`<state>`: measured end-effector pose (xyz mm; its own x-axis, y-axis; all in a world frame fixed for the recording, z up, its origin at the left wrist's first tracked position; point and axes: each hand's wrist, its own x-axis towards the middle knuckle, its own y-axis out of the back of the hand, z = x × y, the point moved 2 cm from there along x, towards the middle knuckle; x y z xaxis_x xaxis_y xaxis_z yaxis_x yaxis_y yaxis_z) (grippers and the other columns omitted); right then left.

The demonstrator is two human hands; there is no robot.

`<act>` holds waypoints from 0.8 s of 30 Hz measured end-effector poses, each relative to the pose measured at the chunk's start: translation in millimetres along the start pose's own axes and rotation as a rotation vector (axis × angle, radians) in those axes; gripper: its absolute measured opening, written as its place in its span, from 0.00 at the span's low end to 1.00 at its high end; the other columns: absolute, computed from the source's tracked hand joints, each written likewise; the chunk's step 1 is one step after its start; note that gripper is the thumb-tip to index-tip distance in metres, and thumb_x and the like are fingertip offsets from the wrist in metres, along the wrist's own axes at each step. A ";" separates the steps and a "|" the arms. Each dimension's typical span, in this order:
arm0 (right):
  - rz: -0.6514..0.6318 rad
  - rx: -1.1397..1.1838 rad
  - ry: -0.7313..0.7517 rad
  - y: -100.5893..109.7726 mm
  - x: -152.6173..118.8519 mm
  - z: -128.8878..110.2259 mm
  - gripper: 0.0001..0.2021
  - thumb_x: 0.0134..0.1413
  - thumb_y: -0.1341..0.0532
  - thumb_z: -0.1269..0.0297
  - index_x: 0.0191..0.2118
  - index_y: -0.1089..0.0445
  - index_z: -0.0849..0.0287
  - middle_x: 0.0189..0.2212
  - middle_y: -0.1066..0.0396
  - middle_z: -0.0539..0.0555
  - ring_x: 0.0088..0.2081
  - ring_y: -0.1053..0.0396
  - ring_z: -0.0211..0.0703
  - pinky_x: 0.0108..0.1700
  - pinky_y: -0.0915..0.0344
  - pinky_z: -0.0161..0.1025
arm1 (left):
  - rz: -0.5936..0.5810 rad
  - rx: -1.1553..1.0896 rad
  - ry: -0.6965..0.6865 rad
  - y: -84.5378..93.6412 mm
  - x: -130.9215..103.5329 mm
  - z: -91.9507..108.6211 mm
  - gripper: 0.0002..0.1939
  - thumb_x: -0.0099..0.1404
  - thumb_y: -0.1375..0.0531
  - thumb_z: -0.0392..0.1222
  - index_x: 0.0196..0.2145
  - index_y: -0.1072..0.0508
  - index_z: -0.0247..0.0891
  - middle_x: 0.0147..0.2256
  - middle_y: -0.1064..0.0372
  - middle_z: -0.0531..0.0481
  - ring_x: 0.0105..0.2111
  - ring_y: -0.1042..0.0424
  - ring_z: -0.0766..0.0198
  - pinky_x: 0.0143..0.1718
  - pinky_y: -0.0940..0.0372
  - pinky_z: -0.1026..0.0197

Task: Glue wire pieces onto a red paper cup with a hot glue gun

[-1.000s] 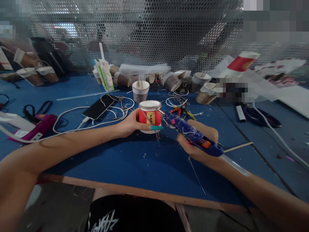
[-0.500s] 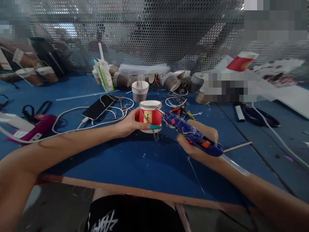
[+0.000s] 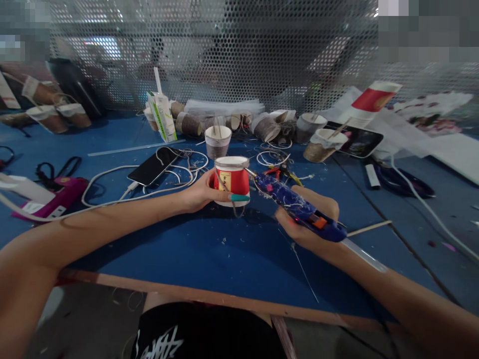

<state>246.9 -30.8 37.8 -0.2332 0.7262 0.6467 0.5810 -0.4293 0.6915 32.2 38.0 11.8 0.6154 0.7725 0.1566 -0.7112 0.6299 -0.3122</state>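
My left hand is closed around a red and white paper cup, its thumb with a long teal nail pressed across the front. A thin brown cord runs down the cup's side and loops below it. My right hand grips a blue hot glue gun, strewn with stringy glue. The gun's metal tip meets the cup, or nearly so, just under the rim on its right side. A clear glue stick sticks out of the gun's back end.
Behind the cup stands a cord-wrapped cup. A phone with a white cable lies at left, near a purple power strip. Pliers lie behind the gun. A wooden stick rests at right. Several wrapped cups line the mesh screen.
The cup has turned slightly in my left hand, its yellow label shifting left. The glue gun's tip stays near the rim. My right hand has hardly moved.
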 end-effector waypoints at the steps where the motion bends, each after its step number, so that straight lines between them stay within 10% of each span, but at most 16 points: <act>1: 0.037 0.009 0.049 1.7 0.8 -2.1 0.15 0.48 0.43 0.69 0.21 0.53 0.54 0.18 0.47 0.46 0.19 0.48 0.33 0.22 0.49 0.37 | 0.011 -0.005 0.008 0.3 -0.3 0.1 0.32 0.41 0.24 0.41 0.44 0.29 0.36 0.39 0.21 0.44 0.42 0.21 0.52 0.50 0.31 0.48; 7: 0.197 -0.039 0.182 12.7 5.5 -4.3 0.10 0.50 0.39 0.71 0.25 0.42 0.53 0.22 0.38 0.49 0.23 0.39 0.39 0.26 0.42 0.39 | 0.123 -0.078 0.025 5.6 0.0 -2.3 0.32 0.42 0.24 0.45 0.44 0.30 0.37 0.40 0.22 0.45 0.45 0.22 0.51 0.52 0.32 0.49; 12: 0.049 -0.362 0.073 12.9 11.6 23.9 0.06 0.56 0.38 0.62 0.32 0.36 0.55 0.29 0.32 0.56 0.28 0.37 0.44 0.26 0.44 0.40 | 0.153 -0.100 0.027 5.1 1.3 -4.9 0.33 0.40 0.22 0.46 0.42 0.30 0.38 0.38 0.23 0.48 0.42 0.23 0.54 0.50 0.31 0.51; 24: -0.074 -0.122 0.223 13.0 18.6 40.0 0.42 0.45 0.38 0.29 0.56 0.38 0.57 0.49 0.34 0.65 0.52 0.34 0.63 0.53 0.36 0.60 | 0.208 -0.156 0.090 7.3 2.8 -9.9 0.27 0.48 0.25 0.41 0.44 0.29 0.41 0.41 0.22 0.49 0.43 0.23 0.56 0.48 0.30 0.55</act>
<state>281.3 -1.4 45.9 -0.4457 0.6271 0.6389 0.4612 -0.4508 0.7642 32.1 44.0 0.7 0.4944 0.8692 -0.0074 -0.7686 0.4332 -0.4707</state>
